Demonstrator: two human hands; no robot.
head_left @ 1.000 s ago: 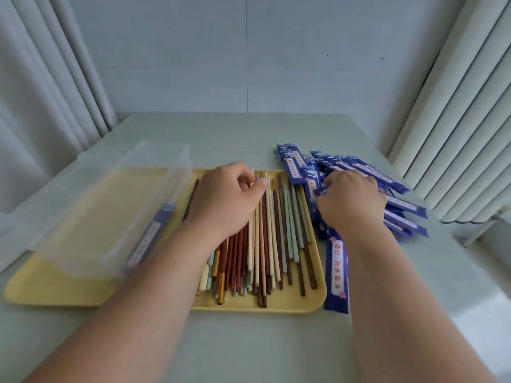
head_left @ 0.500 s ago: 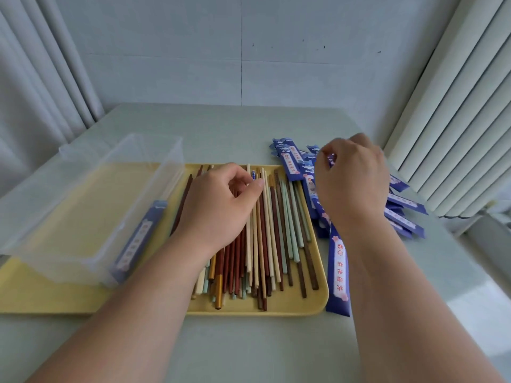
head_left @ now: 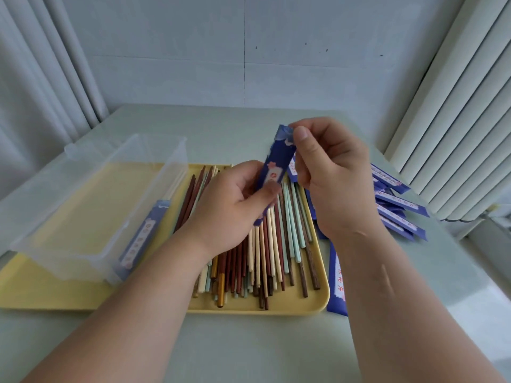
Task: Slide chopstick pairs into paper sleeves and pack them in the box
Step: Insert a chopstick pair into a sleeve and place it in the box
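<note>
Paper sleeve, blue with a white label, held tilted above the tray between both hands. Left hand grips the lower half, thumb pressed flat on the label and the other fingers curled behind; the sleeve's bottom end shows just below this hand. Right hand pinches the top end between thumb and forefinger, with the remaining fingers loosely curled. Whether anything is inside the sleeve cannot be told from this angle.

Loose chopsticks in dark brown, red-brown, cream, pale green and amber lie roughly parallel on the right half of a yellow tray. Clear plastic box stands on the tray's left half; one packed sleeve lies inside along its right wall.

Pile of blue sleeves rests on the table to the right of the tray, and a single sleeve lies just beside the tray's right rim. Pale curtains hang at left, white vertical slats at right.
</note>
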